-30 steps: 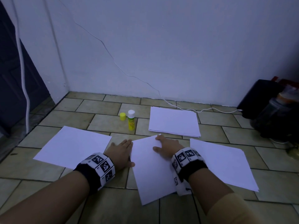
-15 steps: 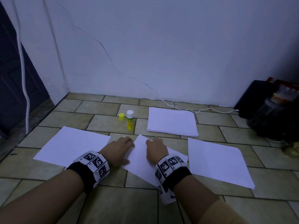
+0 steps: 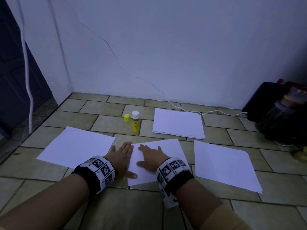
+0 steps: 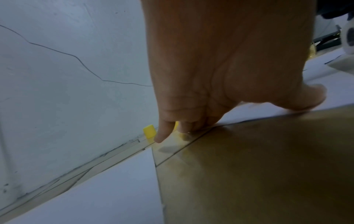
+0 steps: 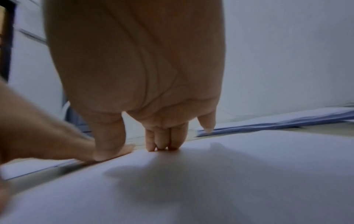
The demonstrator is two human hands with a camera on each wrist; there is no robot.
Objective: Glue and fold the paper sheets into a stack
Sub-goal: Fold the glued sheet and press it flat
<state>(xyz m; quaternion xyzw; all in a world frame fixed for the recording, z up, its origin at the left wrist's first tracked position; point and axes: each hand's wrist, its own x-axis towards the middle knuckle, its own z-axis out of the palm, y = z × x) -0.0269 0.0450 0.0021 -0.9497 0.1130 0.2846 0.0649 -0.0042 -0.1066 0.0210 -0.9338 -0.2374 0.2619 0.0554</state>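
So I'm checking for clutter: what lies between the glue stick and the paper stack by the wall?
Nothing: the head view shows only bare floor tile between the glue stick and the paper stack.

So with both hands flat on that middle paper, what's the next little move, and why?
Probably sliding the right hand along the folded sheet to sharpen the crease: both palms lie flat, the left hand at its left edge, and the glue stick stands uncapped and untouched.
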